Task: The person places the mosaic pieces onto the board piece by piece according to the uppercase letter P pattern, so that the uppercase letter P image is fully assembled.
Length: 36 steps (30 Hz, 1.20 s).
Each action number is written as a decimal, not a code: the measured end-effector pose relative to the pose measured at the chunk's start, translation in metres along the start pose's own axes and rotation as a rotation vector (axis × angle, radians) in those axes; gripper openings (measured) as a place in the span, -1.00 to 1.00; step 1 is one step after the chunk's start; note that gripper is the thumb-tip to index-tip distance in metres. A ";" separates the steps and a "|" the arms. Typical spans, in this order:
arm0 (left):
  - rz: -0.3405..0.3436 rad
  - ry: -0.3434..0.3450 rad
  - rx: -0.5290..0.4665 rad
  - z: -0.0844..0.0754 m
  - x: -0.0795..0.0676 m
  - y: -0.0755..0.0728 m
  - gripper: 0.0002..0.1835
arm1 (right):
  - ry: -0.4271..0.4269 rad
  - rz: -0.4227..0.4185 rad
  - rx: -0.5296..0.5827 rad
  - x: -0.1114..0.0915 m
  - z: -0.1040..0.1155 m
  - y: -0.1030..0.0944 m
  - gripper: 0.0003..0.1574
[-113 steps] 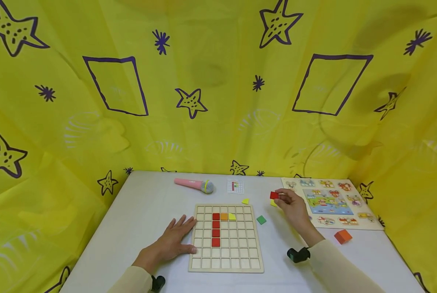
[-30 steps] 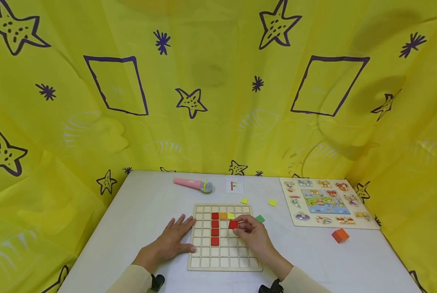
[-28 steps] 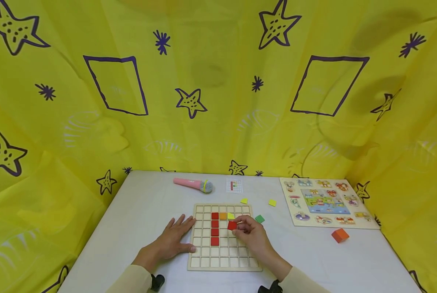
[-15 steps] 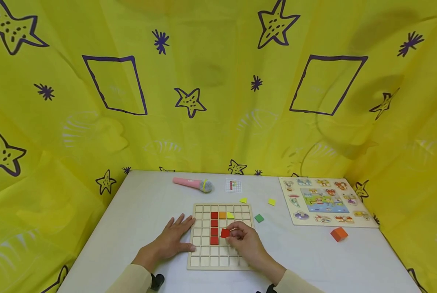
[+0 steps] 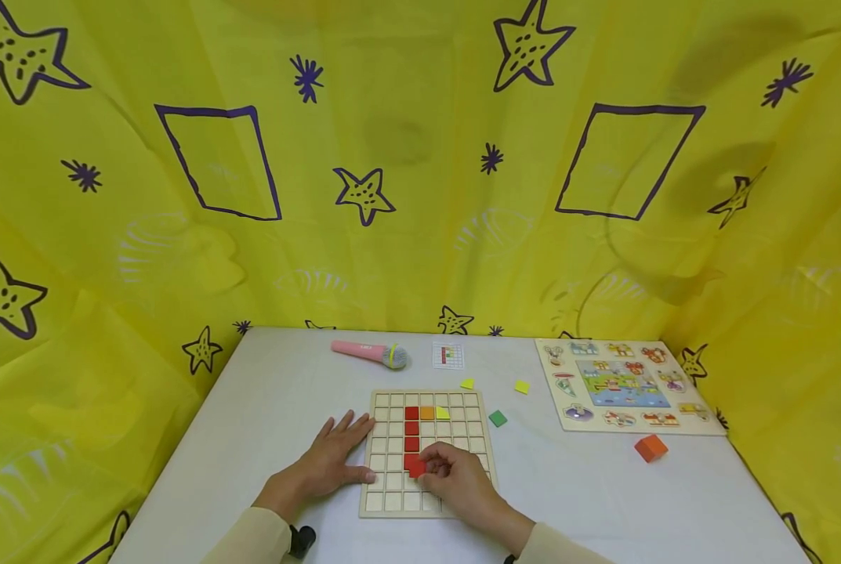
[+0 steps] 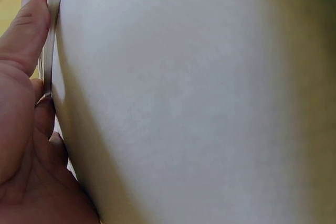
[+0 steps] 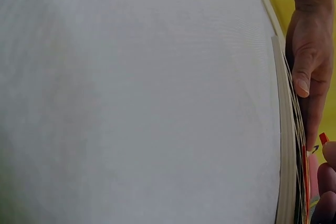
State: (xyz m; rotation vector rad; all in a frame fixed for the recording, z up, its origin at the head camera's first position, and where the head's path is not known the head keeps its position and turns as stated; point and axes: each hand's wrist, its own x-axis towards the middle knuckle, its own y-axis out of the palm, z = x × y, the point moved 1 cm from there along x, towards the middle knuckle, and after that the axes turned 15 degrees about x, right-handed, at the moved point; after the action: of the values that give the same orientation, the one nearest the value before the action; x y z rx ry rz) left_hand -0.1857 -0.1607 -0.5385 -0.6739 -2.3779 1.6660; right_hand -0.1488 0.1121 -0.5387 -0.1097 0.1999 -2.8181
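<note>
In the head view, a wooden grid board [image 5: 393, 502] lies on the white table. Thumb and fingers of my right hand [image 5: 458, 479] pinch a red square tile [image 5: 417, 468] over the board. It overlaps the lowest tile of a column of red tiles [image 5: 411, 428] set in the cells. An orange tile [image 5: 427, 413] and a yellow tile [image 5: 442, 413] continue the top row to the right. My left hand [image 5: 328, 460] lies flat with fingers spread, its fingertips and thumb at the board's left edge. The right wrist view shows the pinched red tile [image 7: 323, 138] edge-on.
Loose yellow pieces [image 5: 522, 387] and a green tile [image 5: 498, 418] lie right of and behind the board. Farther back are a pattern card [image 5: 448, 356] and a pink toy microphone [image 5: 360, 351]. On the right sit a picture puzzle board [image 5: 568, 423] and an orange-red cube [image 5: 650, 448].
My right hand has carried the red tile from beside the puzzle board over the grid, then left and nearer to me, down to the red column's lower end. The left hand stays in place.
</note>
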 end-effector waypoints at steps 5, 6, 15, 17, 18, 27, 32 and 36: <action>0.000 -0.003 -0.009 -0.001 -0.001 -0.001 0.07 | -0.038 0.016 -0.092 -0.002 -0.002 0.005 -0.75; 0.004 -0.005 -0.008 -0.002 -0.001 -0.002 0.07 | -0.044 0.018 -0.108 -0.003 -0.002 0.005 -0.75; -0.002 0.006 -0.004 -0.003 -0.003 -0.004 0.05 | -0.088 0.021 -0.251 -0.003 -0.001 0.010 -0.77; -0.001 0.005 -0.002 -0.003 -0.003 -0.004 0.06 | -0.099 0.018 -0.268 -0.003 0.000 0.010 -0.77; 0.001 0.003 -0.001 -0.003 -0.003 -0.004 0.06 | -0.102 0.019 -0.274 -0.003 0.000 0.010 -0.78; 0.003 -0.010 0.002 -0.003 -0.002 -0.002 0.07 | -0.114 0.034 -0.291 -0.004 0.002 0.009 -0.74; 0.003 -0.010 -0.002 -0.003 -0.002 -0.003 0.07 | -0.122 0.036 -0.297 -0.004 0.001 0.009 -0.77; 0.004 -0.012 -0.006 -0.003 -0.002 -0.002 0.07 | -0.107 0.031 -0.304 -0.004 0.000 0.010 -0.77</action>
State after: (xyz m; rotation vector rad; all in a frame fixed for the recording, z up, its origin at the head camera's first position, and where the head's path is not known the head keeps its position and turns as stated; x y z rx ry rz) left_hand -0.1831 -0.1594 -0.5347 -0.6723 -2.3922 1.6707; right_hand -0.1417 0.1039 -0.5402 -0.3213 0.5973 -2.7213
